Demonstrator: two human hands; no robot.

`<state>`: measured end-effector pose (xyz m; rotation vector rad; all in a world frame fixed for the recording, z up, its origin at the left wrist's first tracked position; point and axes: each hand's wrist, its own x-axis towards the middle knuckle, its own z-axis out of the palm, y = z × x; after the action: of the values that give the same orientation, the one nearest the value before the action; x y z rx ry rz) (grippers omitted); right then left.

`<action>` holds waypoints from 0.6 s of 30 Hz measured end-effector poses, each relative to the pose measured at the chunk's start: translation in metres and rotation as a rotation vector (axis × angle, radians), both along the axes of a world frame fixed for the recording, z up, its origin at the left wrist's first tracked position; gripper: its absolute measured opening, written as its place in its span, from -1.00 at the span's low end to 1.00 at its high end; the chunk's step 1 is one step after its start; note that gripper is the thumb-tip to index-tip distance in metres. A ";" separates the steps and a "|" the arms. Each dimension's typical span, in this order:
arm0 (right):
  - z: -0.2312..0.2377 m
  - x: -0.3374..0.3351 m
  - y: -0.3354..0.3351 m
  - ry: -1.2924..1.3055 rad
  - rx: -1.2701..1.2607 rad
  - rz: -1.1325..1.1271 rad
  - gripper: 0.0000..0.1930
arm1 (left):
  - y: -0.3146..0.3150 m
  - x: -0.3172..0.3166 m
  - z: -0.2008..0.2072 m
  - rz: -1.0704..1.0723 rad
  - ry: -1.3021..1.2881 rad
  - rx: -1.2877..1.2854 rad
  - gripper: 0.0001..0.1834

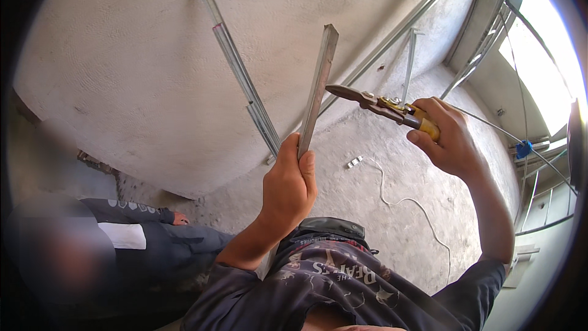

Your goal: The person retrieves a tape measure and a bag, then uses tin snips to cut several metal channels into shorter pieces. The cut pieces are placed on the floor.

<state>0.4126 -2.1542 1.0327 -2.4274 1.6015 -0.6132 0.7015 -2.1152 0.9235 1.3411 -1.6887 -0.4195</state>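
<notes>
My left hand (288, 187) is closed around the lower end of a short metal profile (318, 86), a narrow channel held nearly upright in front of me. In my right hand (452, 138) is a pair of tin snips (389, 107), gripped by its worn yellow handles. The dark jaws point left, and their tip reaches the right edge of the profile about halfway up. Whether the blades touch or bite the metal I cannot tell.
Several metal profiles (239, 73) lean on the plastered wall. A longer rail (398, 34) slants behind. A white power strip (354, 162) with a cord lies on the floor. Another person (184, 239) is close at left. Metal framing (490, 40) stands right.
</notes>
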 end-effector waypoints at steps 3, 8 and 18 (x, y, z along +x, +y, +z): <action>-0.006 -0.034 0.014 0.013 -0.024 -0.017 -0.51 | 0.004 -0.032 -0.008 -0.027 -0.016 -0.072 -0.61; -0.017 -0.087 0.044 0.014 -0.057 -0.058 -0.51 | 0.018 -0.080 -0.017 -0.068 -0.004 -0.016 -0.62; -0.025 -0.149 0.067 0.102 -0.057 -0.198 -0.49 | 0.002 -0.156 -0.033 -0.171 -0.016 -0.048 -0.63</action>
<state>0.2637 -2.0876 1.0078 -2.3933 1.9070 -0.5804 0.5451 -2.1132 0.8902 1.1727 -1.8227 -0.4637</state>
